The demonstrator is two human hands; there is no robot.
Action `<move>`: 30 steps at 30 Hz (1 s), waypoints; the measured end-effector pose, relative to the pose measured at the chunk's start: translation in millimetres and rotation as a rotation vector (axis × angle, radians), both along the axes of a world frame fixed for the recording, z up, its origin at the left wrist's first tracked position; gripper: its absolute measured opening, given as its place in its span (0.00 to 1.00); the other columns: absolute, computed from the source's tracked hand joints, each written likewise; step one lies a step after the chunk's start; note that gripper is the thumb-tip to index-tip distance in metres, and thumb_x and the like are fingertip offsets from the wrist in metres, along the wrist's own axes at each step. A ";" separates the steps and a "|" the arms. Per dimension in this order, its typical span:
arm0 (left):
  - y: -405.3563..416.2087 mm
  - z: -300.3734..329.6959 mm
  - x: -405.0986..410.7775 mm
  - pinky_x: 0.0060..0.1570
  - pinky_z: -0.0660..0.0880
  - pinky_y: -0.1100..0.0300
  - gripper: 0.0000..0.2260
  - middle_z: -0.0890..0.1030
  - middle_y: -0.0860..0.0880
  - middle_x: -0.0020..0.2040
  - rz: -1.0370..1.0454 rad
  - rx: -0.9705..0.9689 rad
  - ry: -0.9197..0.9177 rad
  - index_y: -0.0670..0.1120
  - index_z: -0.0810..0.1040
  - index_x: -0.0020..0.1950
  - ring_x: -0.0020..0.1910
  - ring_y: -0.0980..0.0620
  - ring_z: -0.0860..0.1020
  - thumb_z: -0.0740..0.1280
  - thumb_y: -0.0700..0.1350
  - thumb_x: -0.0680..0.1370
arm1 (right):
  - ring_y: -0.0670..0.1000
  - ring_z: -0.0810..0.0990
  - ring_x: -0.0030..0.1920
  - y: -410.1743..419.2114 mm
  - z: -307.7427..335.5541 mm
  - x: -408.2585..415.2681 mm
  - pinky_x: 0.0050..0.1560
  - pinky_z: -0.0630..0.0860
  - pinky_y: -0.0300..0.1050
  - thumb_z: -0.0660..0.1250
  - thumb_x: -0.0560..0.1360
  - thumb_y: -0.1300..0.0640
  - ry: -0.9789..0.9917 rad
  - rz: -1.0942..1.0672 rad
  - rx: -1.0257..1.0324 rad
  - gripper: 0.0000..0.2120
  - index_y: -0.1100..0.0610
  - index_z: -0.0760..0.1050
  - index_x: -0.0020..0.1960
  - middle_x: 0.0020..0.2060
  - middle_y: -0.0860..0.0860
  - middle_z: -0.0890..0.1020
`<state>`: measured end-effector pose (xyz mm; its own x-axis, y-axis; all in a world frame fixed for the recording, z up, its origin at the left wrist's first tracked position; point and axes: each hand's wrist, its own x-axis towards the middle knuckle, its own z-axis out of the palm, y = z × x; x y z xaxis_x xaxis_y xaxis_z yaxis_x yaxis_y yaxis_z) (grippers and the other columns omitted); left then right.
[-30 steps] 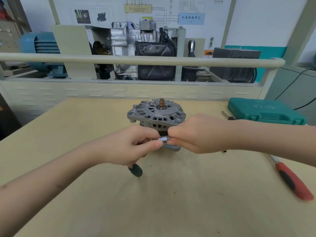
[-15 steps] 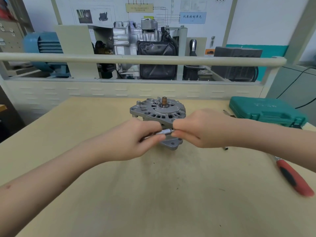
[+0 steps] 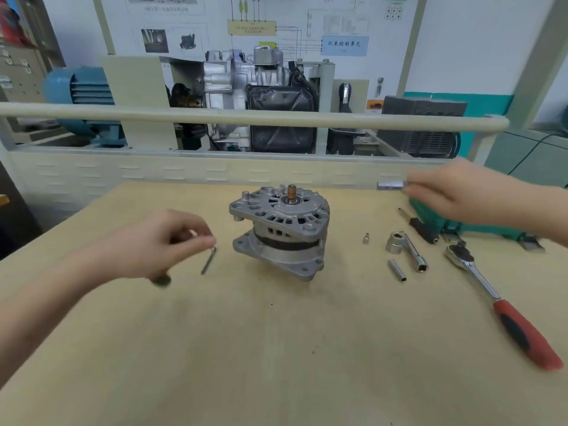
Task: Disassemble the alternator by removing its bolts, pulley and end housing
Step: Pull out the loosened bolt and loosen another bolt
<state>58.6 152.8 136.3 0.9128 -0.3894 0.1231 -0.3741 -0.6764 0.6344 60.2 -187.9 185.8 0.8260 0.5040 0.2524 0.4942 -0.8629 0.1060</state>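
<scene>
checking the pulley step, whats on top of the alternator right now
No pulley shows on the alternator: only the bare coppery shaft stands up from the vented top housing. What lies inside the housing is covered.

At frame centre the alternator [image 3: 279,233] stands on the workbench [image 3: 276,348], shaft up. Left hand [image 3: 159,242] grips a driver tool [image 3: 208,260] (blurred); at upper right, right hand [image 3: 455,195] pinches a socket [image 3: 390,185].
</scene>
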 end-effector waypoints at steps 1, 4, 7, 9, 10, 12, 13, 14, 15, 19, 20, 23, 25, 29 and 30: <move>-0.4 -2.0 4.3 0.23 0.75 0.57 0.12 0.66 0.52 0.21 0.032 0.022 -0.030 0.47 0.77 0.41 0.18 0.56 0.66 0.61 0.55 0.74 | 0.47 0.71 0.28 4.2 -1.0 1.3 0.30 0.64 0.35 0.44 0.71 0.39 0.000 0.042 0.024 0.16 0.45 0.65 0.35 0.26 0.45 0.70; -37.3 -10.9 8.4 0.23 0.70 0.67 0.11 0.66 0.53 0.23 -0.076 0.028 -0.120 0.44 0.75 0.41 0.20 0.58 0.69 0.60 0.49 0.78 | 0.42 0.67 0.29 50.7 -15.6 16.4 0.29 0.60 0.35 0.49 0.77 0.46 0.045 0.122 -0.074 0.13 0.47 0.62 0.36 0.28 0.44 0.68; -72.0 -41.6 -3.1 0.30 0.66 0.71 0.12 0.66 0.54 0.27 -0.278 0.154 -0.191 0.43 0.72 0.38 0.28 0.61 0.70 0.59 0.46 0.79 | 0.45 0.66 0.29 76.9 -32.9 23.0 0.29 0.58 0.42 0.51 0.80 0.49 0.057 0.194 -0.122 0.12 0.51 0.64 0.40 0.28 0.43 0.66; -86.2 -73.6 -8.4 0.37 0.71 0.59 0.11 0.67 0.51 0.30 -0.300 0.356 -0.242 0.45 0.66 0.38 0.31 0.56 0.68 0.56 0.46 0.80 | 0.47 0.65 0.29 79.3 -41.7 22.1 0.32 0.56 0.46 0.53 0.80 0.50 0.065 0.221 -0.103 0.14 0.51 0.60 0.36 0.27 0.44 0.65; -93.2 -88.5 -11.6 0.37 0.70 0.55 0.11 0.71 0.48 0.32 -0.271 0.465 -0.256 0.45 0.65 0.40 0.34 0.49 0.69 0.54 0.47 0.80 | 0.46 0.64 0.28 81.6 -45.1 20.8 0.31 0.56 0.46 0.53 0.80 0.50 0.076 0.243 -0.076 0.16 0.48 0.58 0.34 0.26 0.44 0.65; -108.7 -116.7 -17.3 0.35 0.65 0.54 0.09 0.76 0.41 0.42 -0.234 0.564 -0.260 0.44 0.66 0.45 0.39 0.40 0.73 0.52 0.48 0.81 | 0.46 0.65 0.28 87.7 -50.8 19.8 0.30 0.58 0.45 0.54 0.80 0.50 0.090 0.263 -0.035 0.18 0.46 0.55 0.32 0.26 0.44 0.66; -115.4 -129.2 -17.7 0.35 0.64 0.54 0.10 0.76 0.40 0.47 -0.221 0.559 -0.263 0.43 0.66 0.49 0.42 0.39 0.74 0.51 0.48 0.81 | 0.47 0.66 0.28 89.8 -52.8 20.2 0.29 0.59 0.44 0.54 0.80 0.50 0.089 0.259 -0.024 0.18 0.46 0.55 0.32 0.27 0.45 0.67; -119.6 -137.9 -17.6 0.36 0.64 0.53 0.11 0.75 0.41 0.50 -0.194 0.531 -0.279 0.42 0.67 0.52 0.45 0.39 0.74 0.51 0.48 0.81 | 0.49 0.67 0.29 90.6 -54.8 20.7 0.29 0.60 0.43 0.54 0.79 0.50 0.085 0.253 -0.014 0.18 0.46 0.55 0.32 0.27 0.45 0.67; -120.9 -144.8 -16.4 0.38 0.65 0.53 0.11 0.73 0.43 0.52 -0.153 0.475 -0.309 0.42 0.67 0.55 0.47 0.41 0.74 0.52 0.48 0.81 | 0.50 0.68 0.30 90.7 -57.2 21.3 0.30 0.61 0.43 0.54 0.79 0.49 0.086 0.250 0.003 0.17 0.46 0.55 0.32 0.27 0.45 0.68; -113.8 -162.3 -4.2 0.53 0.65 0.61 0.16 0.71 0.47 0.56 -0.124 0.182 -0.374 0.44 0.70 0.63 0.55 0.50 0.70 0.60 0.49 0.78 | 0.53 0.71 0.31 90.1 -64.8 22.6 0.31 0.62 0.45 0.55 0.79 0.51 0.094 0.263 0.044 0.15 0.49 0.59 0.33 0.28 0.49 0.72; -112.1 -161.1 -2.3 0.54 0.65 0.64 0.17 0.72 0.48 0.55 -0.115 0.000 -0.302 0.46 0.71 0.62 0.55 0.52 0.71 0.63 0.51 0.76 | 0.53 0.72 0.31 90.2 -65.8 23.8 0.30 0.61 0.45 0.55 0.78 0.52 0.092 0.263 0.047 0.15 0.48 0.59 0.33 0.28 0.49 0.72; -106.5 -137.2 1.2 0.50 0.69 0.69 0.20 0.75 0.51 0.50 -0.020 -0.614 -0.036 0.54 0.71 0.58 0.49 0.57 0.75 0.65 0.58 0.68 | 0.51 0.69 0.30 90.6 -67.0 27.7 0.29 0.60 0.44 0.55 0.78 0.53 0.081 0.252 0.043 0.17 0.48 0.56 0.31 0.27 0.48 0.70; -99.0 -122.9 7.1 0.50 0.70 0.68 0.24 0.75 0.52 0.52 0.047 -0.730 -0.147 0.59 0.65 0.61 0.48 0.58 0.76 0.68 0.57 0.68 | 0.50 0.68 0.30 90.6 -67.2 30.0 0.30 0.60 0.44 0.54 0.79 0.53 0.098 0.233 0.012 0.17 0.47 0.57 0.32 0.27 0.46 0.68; -81.7 -83.5 22.5 0.48 0.69 0.63 0.23 0.76 0.50 0.50 0.003 -0.186 -0.601 0.48 0.66 0.68 0.48 0.50 0.75 0.63 0.54 0.74 | 0.51 0.69 0.33 92.0 -65.2 32.5 0.34 0.65 0.46 0.51 0.80 0.51 0.126 0.204 -0.098 0.11 0.52 0.62 0.40 0.30 0.46 0.69; -78.3 -75.7 25.4 0.44 0.70 0.58 0.20 0.78 0.45 0.45 -0.030 -0.035 -0.703 0.41 0.74 0.61 0.43 0.45 0.77 0.60 0.53 0.76 | 0.51 0.69 0.34 92.6 -63.9 32.2 0.36 0.67 0.47 0.50 0.81 0.51 0.124 0.206 -0.123 0.10 0.51 0.62 0.42 0.32 0.46 0.69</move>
